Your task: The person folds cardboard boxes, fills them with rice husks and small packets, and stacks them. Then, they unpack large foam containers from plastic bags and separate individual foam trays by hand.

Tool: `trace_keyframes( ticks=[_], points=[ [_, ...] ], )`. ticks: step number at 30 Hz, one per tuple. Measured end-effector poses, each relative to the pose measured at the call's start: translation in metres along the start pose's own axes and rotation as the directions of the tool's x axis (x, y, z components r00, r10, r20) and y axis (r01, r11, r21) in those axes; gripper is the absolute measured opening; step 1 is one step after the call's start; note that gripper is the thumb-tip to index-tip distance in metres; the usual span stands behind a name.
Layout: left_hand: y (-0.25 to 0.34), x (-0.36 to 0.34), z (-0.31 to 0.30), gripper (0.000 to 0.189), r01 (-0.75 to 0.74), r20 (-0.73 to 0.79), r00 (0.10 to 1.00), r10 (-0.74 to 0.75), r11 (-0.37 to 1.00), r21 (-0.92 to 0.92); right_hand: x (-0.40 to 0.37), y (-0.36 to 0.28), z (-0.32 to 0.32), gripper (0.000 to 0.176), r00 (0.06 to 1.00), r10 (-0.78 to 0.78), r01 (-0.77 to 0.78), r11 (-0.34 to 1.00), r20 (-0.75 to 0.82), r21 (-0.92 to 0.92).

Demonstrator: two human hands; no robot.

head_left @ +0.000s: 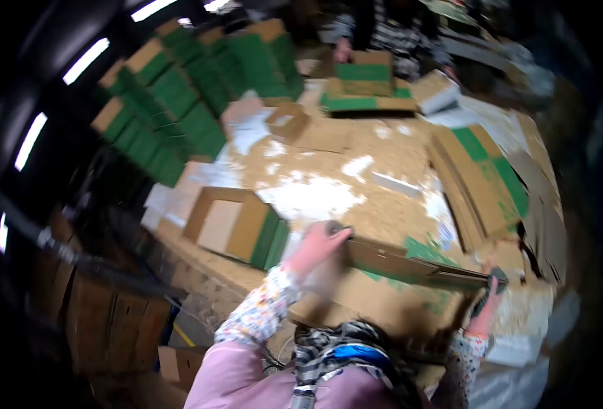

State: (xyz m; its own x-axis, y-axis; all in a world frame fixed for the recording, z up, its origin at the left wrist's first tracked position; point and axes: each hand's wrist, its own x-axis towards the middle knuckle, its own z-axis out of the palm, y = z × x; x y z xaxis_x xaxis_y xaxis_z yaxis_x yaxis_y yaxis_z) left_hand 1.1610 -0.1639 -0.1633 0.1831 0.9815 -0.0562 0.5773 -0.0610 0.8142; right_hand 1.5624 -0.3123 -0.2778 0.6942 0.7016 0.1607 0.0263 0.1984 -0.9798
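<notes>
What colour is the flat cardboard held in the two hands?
The cardboard is brown with green printed patches; the head view shows it.

Left: open box (pixel 230 228); centre: cardboard flat (pixel 410 262); right, behind: stacked sheets (pixel 482 177).

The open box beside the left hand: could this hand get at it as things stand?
Probably yes. The open box lies just beside the left hand with nothing between them, but that hand grips the flat cardboard.

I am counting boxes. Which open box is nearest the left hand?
The large open box with a green side, beside the left hand; the small open box lies much farther away.
</notes>
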Motion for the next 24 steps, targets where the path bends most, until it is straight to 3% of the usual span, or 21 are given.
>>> trace_keyframes(
  ticks=[1,2,3,4,5,6,7,8,11,12,14,15,16,17,18,19,20,21,22,23,24],
  points=[
    [-0.011,0.026,-0.011,0.039,0.028,0.025,0.999,-0.025,0.993,-0.118,0.003,-0.04,0.029,0.039,0.997,0.069,-0.069,0.997,0.016,0.017],
    [-0.023,0.049,-0.02,0.041,0.051,-0.017,0.998,-0.053,0.992,-0.116,0.011,-0.072,0.041,0.043,0.964,0.139,-0.157,0.985,0.229,0.063],
    [0.006,0.051,-0.03,0.039,0.152,-0.01,0.988,-0.152,0.984,0.095,0.02,-0.08,0.052,0.048,0.892,0.182,-0.231,0.97,0.413,0.071],
    [-0.011,0.057,0.002,0.033,-0.027,-0.108,0.99,0.091,0.871,0.49,0.037,-0.059,0.056,0.054,0.843,0.289,-0.298,0.953,0.453,-0.055],
    [0.038,0.024,0.007,0.041,-0.237,0.181,0.97,0.163,0.803,0.546,0.05,-0.042,0.052,0.062,0.802,0.396,-0.347,0.918,0.447,-0.19],
    [0.035,0.007,0.035,0.042,-0.439,0.396,0.886,0.241,0.712,0.548,0.046,-0.026,0.061,0.066,0.906,0.295,-0.186,0.922,0.303,-0.341],
    [0.033,-0.01,0.063,0.043,-0.626,0.588,0.749,0.305,0.616,0.478,0.04,-0.007,0.077,0.07,0.973,0.158,-0.049,0.857,0.17,-0.513],
    [0.038,-0.026,0.066,0.051,-0.642,0.627,0.675,0.389,0.728,0.241,0.033,0.005,0.091,0.074,0.997,0.0,0.051,0.725,0.073,-0.687],
    [0.011,-0.009,0.084,0.065,-0.457,0.902,0.423,0.09,0.881,0.127,0.022,0.033,0.089,0.092,0.957,0.169,-0.049,0.896,0.236,-0.442],
    [0.022,-0.023,0.064,0.07,-0.401,0.903,0.354,0.244,0.912,-0.089,0.023,0.007,0.087,0.097,0.957,0.246,-0.024,0.592,0.152,-0.806],
    [0.02,-0.045,0.046,0.089,-0.489,0.826,0.478,0.3,0.872,-0.034,0.027,0.017,0.069,0.094,0.942,0.281,0.078,0.344,0.182,-0.936],
    [0.012,-0.052,0.057,0.1,-0.568,0.711,0.656,0.254,0.787,0.242,0.033,0.021,0.061,0.092,0.932,0.305,0.135,0.206,0.194,-0.969],
    [0.0,-0.04,0.069,0.102,-0.412,0.447,0.87,0.208,0.804,0.429,0.039,-0.028,0.072,0.078,0.794,0.426,0.193,0.501,0.434,-0.844],
    [-0.025,-0.021,0.079,0.105,-0.2,0.132,0.98,0.152,0.803,0.562,0.047,-0.078,0.084,0.065,0.583,0.507,0.074,0.745,0.635,-0.663],
    [-0.058,-0.003,0.088,0.105,-0.075,0.271,0.961,0.056,0.995,0.062,0.077,-0.079,0.075,0.041,0.492,0.62,-0.118,0.743,0.612,-0.658],
    [-0.058,-0.006,0.099,0.106,0.008,0.294,0.956,0.021,0.995,-0.095,0.102,-0.089,0.074,0.032,0.405,0.558,-0.131,0.82,0.724,-0.558],
    [-0.059,-0.008,0.11,0.107,0.097,0.317,0.948,-0.015,0.964,-0.246,0.103,-0.117,0.092,0.034,0.58,0.466,0.157,0.741,0.668,-0.653],
    [-0.043,-0.019,0.103,0.107,0.03,0.191,0.981,-0.024,0.999,-0.03,0.094,-0.092,0.095,0.038,0.751,0.12,0.055,0.968,0.649,-0.243],
    [-0.051,-0.022,0.112,0.106,-0.047,0.019,0.999,0.047,0.999,-0.006,0.052,-0.107,0.103,0.055,0.659,0.163,0.423,0.726,0.734,-0.541],
    [-0.06,-0.02,0.121,0.105,-0.133,-0.15,0.979,0.136,0.991,0.025,0.007,-0.117,0.114,0.073,0.568,0.302,0.704,0.304,0.766,-0.642],
    [-0.059,-0.022,0.117,0.103,-0.148,-0.09,0.984,0.151,0.988,0.047,-0.025,-0.07,0.095,0.079,0.337,0.115,0.89,0.283,0.934,-0.356]
  ],
)
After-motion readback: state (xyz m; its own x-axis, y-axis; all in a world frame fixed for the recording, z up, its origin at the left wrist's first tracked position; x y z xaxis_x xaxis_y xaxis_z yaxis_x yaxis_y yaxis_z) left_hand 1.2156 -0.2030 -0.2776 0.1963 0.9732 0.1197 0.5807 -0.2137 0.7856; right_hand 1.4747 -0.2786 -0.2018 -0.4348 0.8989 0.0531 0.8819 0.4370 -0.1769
